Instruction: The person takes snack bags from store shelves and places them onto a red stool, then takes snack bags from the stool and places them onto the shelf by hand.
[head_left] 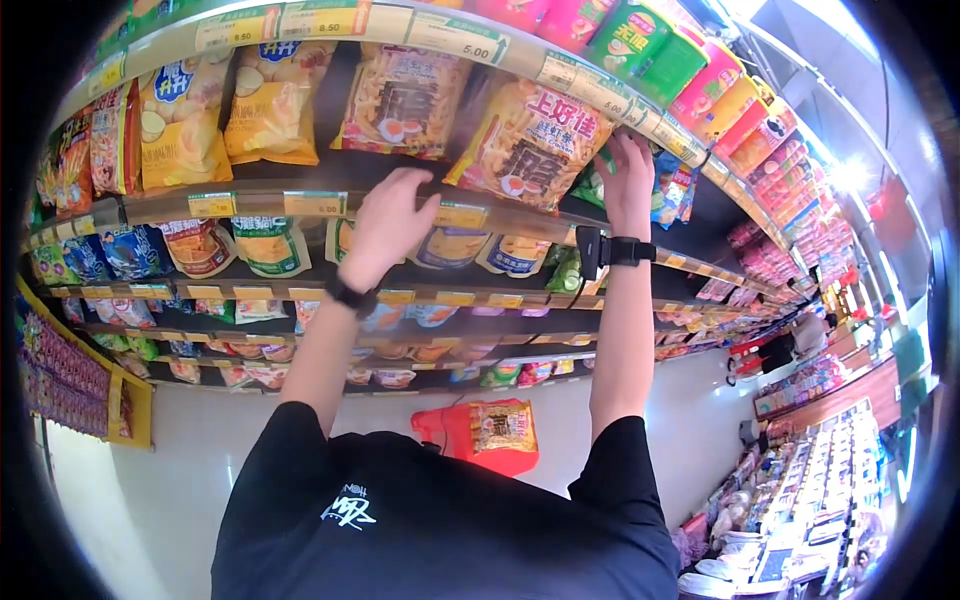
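Note:
A large pink-and-yellow snack bag (530,140) stands on an upper shelf, tilted, with its front toward me. My right hand (628,180) is raised at the bag's right edge, its fingers stretched upward; whether they touch the bag I cannot tell. Lower and to the left, my left hand (392,222) is in front of the shelf edge, apart from the bag. Its thumb and fingers are spread with nothing between them. Behind it, a similar snack bag (402,100) stands on the same shelf. Black bands are on both wrists.
Yellow chip bags (183,125) stand at the left of that shelf. Price tags line the shelf edges (460,215). Canisters (650,55) fill the shelf above. On the floor below is a red basket (440,425) with a snack bag (503,425). Another person (800,335) is far down the aisle.

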